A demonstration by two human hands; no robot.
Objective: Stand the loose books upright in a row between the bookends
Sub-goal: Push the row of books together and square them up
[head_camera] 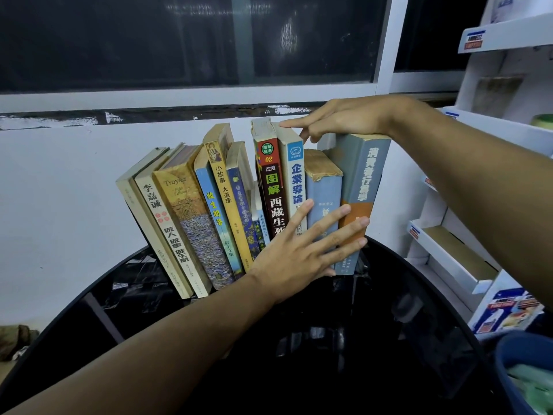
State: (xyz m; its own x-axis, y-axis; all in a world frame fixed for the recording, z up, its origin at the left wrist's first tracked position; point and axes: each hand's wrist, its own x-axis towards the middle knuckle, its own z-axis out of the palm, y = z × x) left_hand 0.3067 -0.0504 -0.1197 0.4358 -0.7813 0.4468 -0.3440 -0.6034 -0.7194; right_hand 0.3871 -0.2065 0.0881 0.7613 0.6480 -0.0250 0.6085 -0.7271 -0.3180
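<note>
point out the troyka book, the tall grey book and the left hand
troyka book (194, 229), head view, mid spine
tall grey book (368, 175), head view, upper spine
left hand (291, 254), head view, back of hand

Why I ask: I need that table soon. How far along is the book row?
Done: the books all stand spine-out in one row on the black table. In hand: the left hand presses flat on the grey book spines at the right end; the right hand rests on their tops. Left: the Troyka book and its neighbours lean leftward and need straightening. Bookends: cannot tell.
</note>
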